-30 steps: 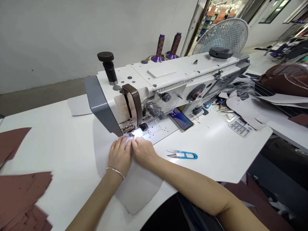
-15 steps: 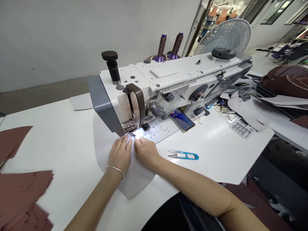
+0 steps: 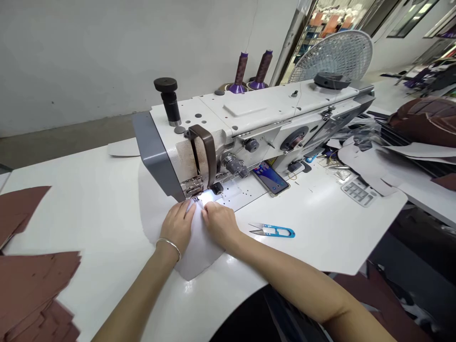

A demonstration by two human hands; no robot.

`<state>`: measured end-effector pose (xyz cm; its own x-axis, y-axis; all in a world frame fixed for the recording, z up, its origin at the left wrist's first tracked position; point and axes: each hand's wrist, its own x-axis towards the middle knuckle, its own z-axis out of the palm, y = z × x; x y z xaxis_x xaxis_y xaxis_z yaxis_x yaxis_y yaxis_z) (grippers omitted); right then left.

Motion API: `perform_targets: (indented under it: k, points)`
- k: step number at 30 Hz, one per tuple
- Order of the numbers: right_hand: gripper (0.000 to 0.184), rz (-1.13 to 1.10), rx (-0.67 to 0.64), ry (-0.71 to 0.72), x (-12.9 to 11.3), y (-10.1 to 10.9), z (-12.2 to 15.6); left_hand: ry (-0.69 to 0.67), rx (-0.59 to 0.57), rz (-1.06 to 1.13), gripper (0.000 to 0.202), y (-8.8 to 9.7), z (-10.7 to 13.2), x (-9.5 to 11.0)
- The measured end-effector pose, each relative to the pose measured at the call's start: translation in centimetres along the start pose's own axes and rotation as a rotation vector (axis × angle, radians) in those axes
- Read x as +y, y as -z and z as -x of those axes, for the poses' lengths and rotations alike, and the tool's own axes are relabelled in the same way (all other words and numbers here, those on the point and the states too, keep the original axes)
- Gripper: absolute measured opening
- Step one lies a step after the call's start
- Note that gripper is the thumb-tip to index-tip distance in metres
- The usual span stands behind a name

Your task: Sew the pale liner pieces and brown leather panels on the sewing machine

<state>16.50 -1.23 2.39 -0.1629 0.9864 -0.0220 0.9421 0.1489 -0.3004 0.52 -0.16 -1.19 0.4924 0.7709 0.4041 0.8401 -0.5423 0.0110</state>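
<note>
A pale grey fabric piece lies under the lit needle area of a white sewing machine. My left hand, with a bangle at the wrist, rests flat on the fabric just before the presser foot, its fingers stretched out. To its right, my right hand is closed at the fabric's right edge, with the fingers curled and the thumb towards the foot. Part of the fabric passes beneath the machine head and is hidden there. Blue-handled thread snips lie right of my right hand.
Brown cut pieces are stacked at the left. A phone lies beside the machine, a calculator further right. Two brown thread cones and a fan stand behind. Brown and grey pieces are heaped at the right.
The fabric has moved forward under the machine; its near corner now lies farther from me. Both hands stay close to the presser foot, having shifted only slightly.
</note>
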Motion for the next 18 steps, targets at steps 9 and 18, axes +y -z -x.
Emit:
perform_targets:
  k: [9, 18]
  points:
    - [0.023, 0.112, 0.018, 0.067, 0.0, -1.3, 0.2, -0.009, 0.014, -0.015, 0.040, 0.5, -0.4, 0.7]
    - [0.017, 0.159, 0.013, 0.161, 0.0, -1.1, 0.3, 0.009, -0.011, -0.022, 0.037, 0.2, -0.3, 0.8]
